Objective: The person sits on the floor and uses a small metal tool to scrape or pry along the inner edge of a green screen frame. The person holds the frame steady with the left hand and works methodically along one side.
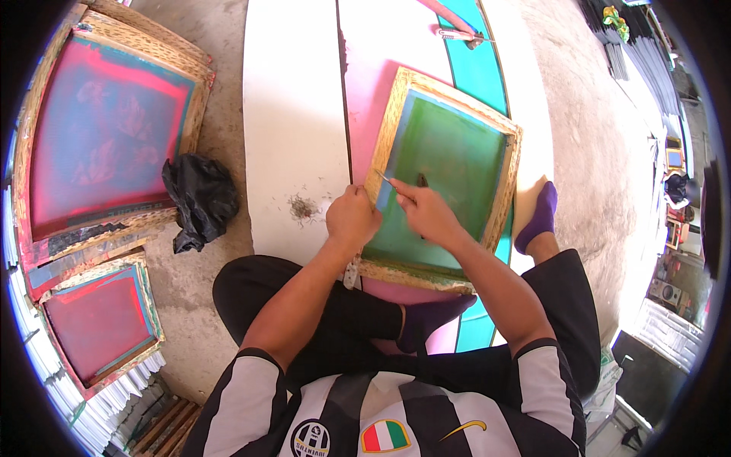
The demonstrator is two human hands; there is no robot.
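A wooden screen-printing frame (388,122) with green mesh (449,152) lies tilted in front of me, between my legs. My left hand (352,217) is closed at the frame's left rail. My right hand (426,215) grips a thin metal-tipped tool (385,178), its tip at the inner edge of that same rail; the handle is hidden in my fingers. A dark slim thing (422,180) shows on the mesh beside my right hand, partly covered by it. Below my left wrist sits a pale, narrow tool (351,273), its kind unclear.
Small dark bits (303,208) are piled on the white board (285,114). A red-handled hammer (453,17) and a small pale-handled tool (454,34) lie at the far end. On the left are a large printing screen (114,129), a smaller one (99,320) and a black plastic bag (199,199).
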